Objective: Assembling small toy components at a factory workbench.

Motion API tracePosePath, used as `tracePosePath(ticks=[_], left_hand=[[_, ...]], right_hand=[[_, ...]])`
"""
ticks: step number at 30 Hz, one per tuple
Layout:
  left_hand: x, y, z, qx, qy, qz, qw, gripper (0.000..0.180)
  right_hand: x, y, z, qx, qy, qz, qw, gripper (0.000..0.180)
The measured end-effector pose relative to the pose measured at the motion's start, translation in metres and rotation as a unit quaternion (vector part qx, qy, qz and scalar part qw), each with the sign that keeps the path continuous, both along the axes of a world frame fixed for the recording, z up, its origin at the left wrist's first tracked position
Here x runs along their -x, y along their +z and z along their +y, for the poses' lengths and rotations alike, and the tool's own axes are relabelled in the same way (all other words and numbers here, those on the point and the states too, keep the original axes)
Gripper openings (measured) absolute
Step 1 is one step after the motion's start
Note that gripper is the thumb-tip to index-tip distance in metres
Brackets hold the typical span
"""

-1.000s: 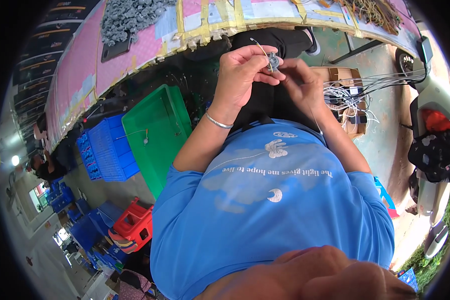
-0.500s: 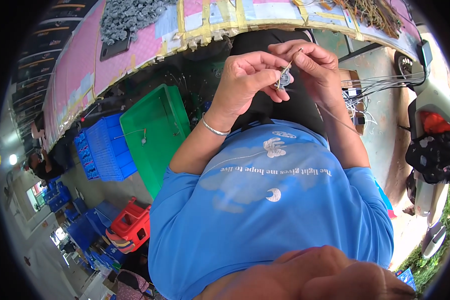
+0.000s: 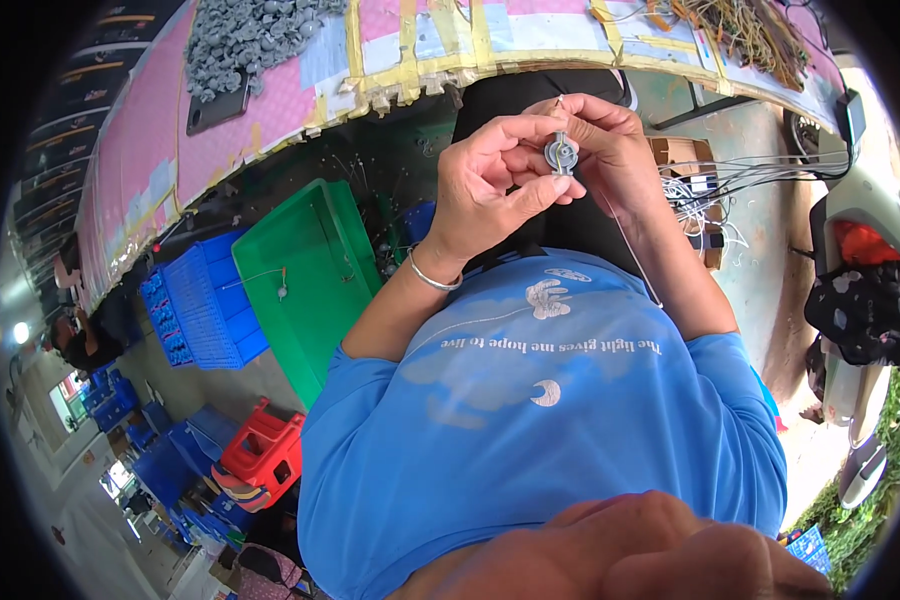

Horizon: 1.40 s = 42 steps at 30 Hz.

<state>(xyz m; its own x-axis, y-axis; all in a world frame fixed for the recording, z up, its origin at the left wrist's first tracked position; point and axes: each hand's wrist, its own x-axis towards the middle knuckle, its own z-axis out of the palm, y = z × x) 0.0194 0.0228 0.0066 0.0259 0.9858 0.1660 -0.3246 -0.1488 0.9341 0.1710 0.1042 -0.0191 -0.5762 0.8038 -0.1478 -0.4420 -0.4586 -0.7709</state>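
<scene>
Turned since the earlier frame: the grey round part (image 3: 561, 155), long axis now roughly twelve-to-six. I find the left hand (image 3: 487, 183) toward its nine o'clock, thumb and fingers pinching it; the right hand (image 3: 612, 143), toward three, curls close, hold unclear.

pink taped tabletop (image 3: 150, 125) | pale floor (image 3: 758, 285) | red stool (image 3: 262, 442) | lit lamp (image 3: 21, 332) | probably window (image 3: 70, 397), far left
</scene>
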Motion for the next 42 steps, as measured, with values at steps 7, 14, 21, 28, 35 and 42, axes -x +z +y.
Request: tracePosePath(ticks=[7,14,21,28,35,42], left_hand=[[0.022,-0.013,0.006,0.028,0.005,-0.052,0.998,0.043],[0.037,-0.032,-0.003,0.106,-0.023,-0.079,0.991,0.042],[0.036,-0.032,-0.004,0.156,-0.074,-0.059,0.983,0.044],[0.045,-0.038,-0.006,0.158,-0.064,-0.052,0.984,0.042],[0.037,-0.03,-0.008,0.145,-0.011,-0.076,0.986,0.041],[0.049,-0.016,0.002,0.04,0.136,0.027,0.99,0.04]], right_hand=[[0.018,0.002,0.009,-0.086,0.025,-0.052,0.995,0.008],[0.03,0.051,0.123,-0.551,-0.159,-0.488,0.657,0.018],[0.057,0.038,0.176,-0.622,-0.119,-0.621,0.462,0.013],[0.056,0.046,0.132,-0.665,-0.075,-0.425,0.609,0.009],[0.041,0.043,0.135,-0.706,-0.1,-0.508,0.483,0.015],[0.043,0.046,0.067,-0.6,-0.061,-0.471,0.643,0.026]])
